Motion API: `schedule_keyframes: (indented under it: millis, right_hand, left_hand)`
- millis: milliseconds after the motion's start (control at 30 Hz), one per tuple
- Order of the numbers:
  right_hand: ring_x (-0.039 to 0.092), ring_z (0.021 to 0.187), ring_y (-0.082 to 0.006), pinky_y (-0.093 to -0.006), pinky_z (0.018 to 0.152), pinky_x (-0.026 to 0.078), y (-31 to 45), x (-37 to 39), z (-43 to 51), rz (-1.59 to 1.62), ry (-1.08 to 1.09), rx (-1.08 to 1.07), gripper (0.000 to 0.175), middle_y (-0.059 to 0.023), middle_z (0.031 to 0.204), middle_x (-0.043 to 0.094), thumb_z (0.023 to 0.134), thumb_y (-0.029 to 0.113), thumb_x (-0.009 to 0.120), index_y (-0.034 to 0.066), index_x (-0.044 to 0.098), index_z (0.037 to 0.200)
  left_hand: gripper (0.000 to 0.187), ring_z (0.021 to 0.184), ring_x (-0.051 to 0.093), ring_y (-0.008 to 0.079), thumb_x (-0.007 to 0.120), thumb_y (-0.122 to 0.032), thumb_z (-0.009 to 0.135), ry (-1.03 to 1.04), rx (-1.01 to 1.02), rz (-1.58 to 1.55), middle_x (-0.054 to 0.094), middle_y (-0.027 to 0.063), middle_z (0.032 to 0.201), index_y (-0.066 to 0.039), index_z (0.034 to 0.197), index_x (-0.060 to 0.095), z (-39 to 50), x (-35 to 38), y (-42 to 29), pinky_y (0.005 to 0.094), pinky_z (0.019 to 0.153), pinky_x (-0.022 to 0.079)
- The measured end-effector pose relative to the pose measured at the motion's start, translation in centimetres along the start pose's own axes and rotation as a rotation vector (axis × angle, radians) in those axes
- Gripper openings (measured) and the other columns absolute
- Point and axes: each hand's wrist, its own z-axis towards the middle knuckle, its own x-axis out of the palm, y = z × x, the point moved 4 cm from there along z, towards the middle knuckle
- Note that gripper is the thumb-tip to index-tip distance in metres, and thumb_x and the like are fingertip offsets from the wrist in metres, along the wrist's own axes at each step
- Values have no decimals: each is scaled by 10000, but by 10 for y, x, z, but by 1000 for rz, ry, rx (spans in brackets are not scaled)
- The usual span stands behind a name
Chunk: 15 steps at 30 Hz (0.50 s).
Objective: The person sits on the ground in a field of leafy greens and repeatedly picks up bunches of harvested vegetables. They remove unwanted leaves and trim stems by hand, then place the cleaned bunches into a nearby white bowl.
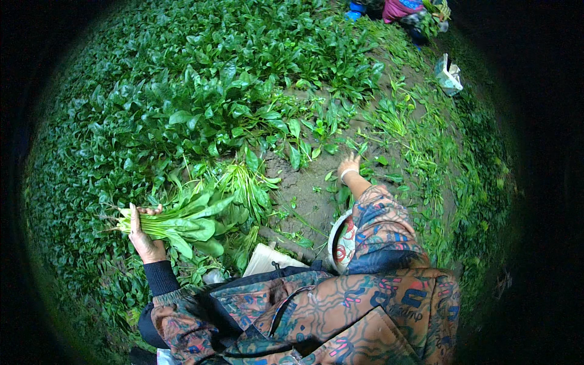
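Note:
My left hand (147, 242) is closed around a bunch of leafy greens that look like spinach (182, 226), just above the plants. The roots point left and the broad leaves point right. My right hand (349, 166), with a pale band at the wrist, reaches down to the bare soil (303, 187). Small leaves lie around its fingertips, and I cannot tell whether it grips any of them. Between my hands a pile of pulled greens (244, 185) lies on the ground, its pale stems showing.
Dense rows of leafy plants (219, 91) fill the left and far side. A round white container (340, 242) with a red pattern sits under my right sleeve, beside a pale flat board (269, 261). Loose greens (394, 118) and a whitish container (448, 76) lie right; another person (401, 11) is at the top.

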Motion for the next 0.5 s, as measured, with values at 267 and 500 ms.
schedule_keyframes:
  millis: [267, 500]
  right_hand:
    - [545, 1205, -288, -612, 965, 355, -6, 47, -2, 301, 216, 316, 336, -90, 1298, 580, 924, 220, 467, 91, 654, 1171]
    - [621, 1096, -303, -433, 892, 505, 38, 24, -48, 620, 145, 221, 318, -117, 1179, 646, 848, 244, 534, 94, 701, 1075]
  left_hand:
    - [258, 594, 507, 136, 666, -244, 886, -166, 8, 272, 511, 35, 651, -48, 765, 550, 5, -19, 6, 340, 643, 533]
    - [187, 529, 541, 138, 680, -199, 856, -1, -72, 544, 565, 35, 642, -59, 815, 564, 6, -6, 24, 295, 507, 461]
